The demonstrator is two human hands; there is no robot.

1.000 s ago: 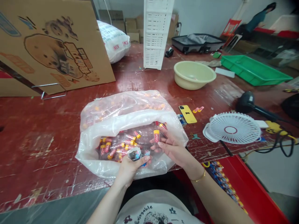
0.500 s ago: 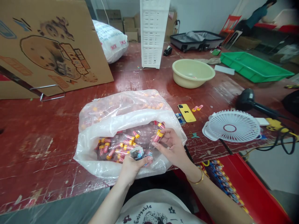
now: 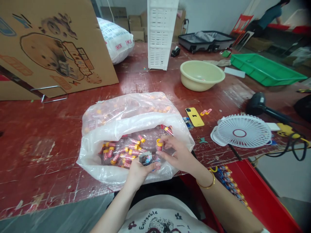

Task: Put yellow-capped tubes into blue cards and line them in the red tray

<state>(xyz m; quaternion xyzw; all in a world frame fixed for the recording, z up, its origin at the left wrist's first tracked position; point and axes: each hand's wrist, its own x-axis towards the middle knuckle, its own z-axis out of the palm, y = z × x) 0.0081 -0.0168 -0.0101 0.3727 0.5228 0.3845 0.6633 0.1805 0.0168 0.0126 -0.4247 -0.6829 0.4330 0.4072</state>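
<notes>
A white translucent plastic bag [image 3: 97, 170] lies open on the table, full of small red tubes with yellow caps [image 3: 132, 151]. Over its mouth, my left hand [image 3: 139, 170] is closed on a small stack of printed cards [image 3: 145, 158], thumb across the front. To the right, my right hand [image 3: 176, 153] pinches one yellow-capped tube [image 3: 159, 145] between thumb and fingers, its cap upward. The tube's lower end is close to the cards; whether they touch I cannot tell.
Right of the bag lie a yellow phone [image 3: 194, 116], small scissors [image 3: 201, 139] and a white fan grille [image 3: 243, 131]. Farther back stand a cream basin [image 3: 202, 77], a white basket tower [image 3: 160, 38] and a green tray [image 3: 267, 71]. A cardboard box [image 3: 58, 48] rises at left.
The tube in my right hand has moved slightly left and down and turned more upright. My left hand has shifted a little right with the cards.
</notes>
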